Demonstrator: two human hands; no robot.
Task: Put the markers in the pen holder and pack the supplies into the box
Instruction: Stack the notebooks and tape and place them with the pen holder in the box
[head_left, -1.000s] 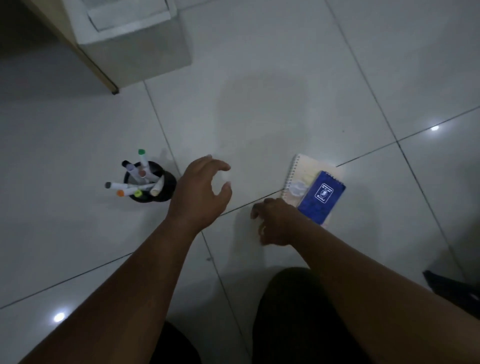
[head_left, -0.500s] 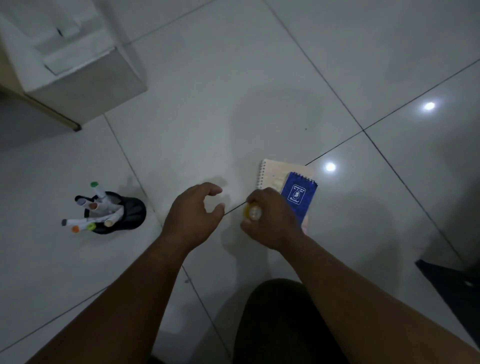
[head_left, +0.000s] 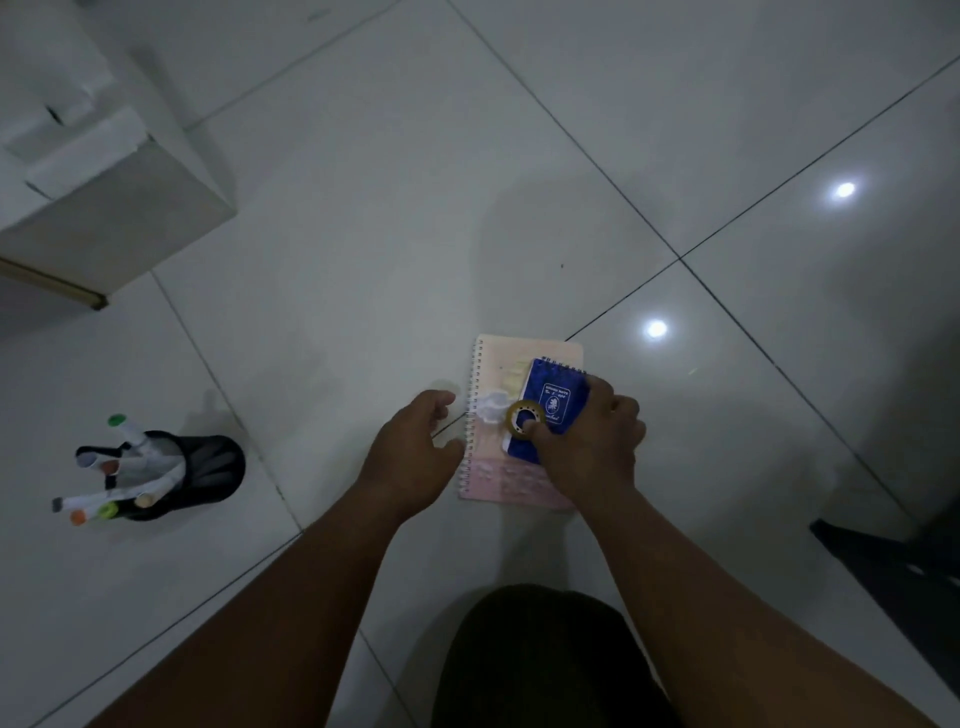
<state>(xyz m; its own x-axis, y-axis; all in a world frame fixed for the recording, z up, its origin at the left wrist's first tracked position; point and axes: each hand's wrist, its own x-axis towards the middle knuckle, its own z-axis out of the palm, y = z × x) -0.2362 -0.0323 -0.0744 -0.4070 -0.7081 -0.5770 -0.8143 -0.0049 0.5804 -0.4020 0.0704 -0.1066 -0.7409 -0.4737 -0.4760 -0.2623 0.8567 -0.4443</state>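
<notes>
A pink spiral notebook lies on the tiled floor with a small blue notepad on top of it. My right hand rests on the notepad and pinches a yellowish roll of tape against it. A white crumpled bit lies just left of the tape. My left hand hovers at the notebook's spiral edge, fingers curled and apart, holding nothing. Far left stands a black mesh pen holder with several markers sticking out of it.
A white cardboard box sits at the upper left beside a wooden edge. A dark object lies at the lower right. My dark-clad knee fills the bottom centre.
My right hand picked up the roll of tape and carried it onto the blue notepad. My left hand drifted right toward the notebook's spiral. The camera shifted, so the holder now sits further left.
</notes>
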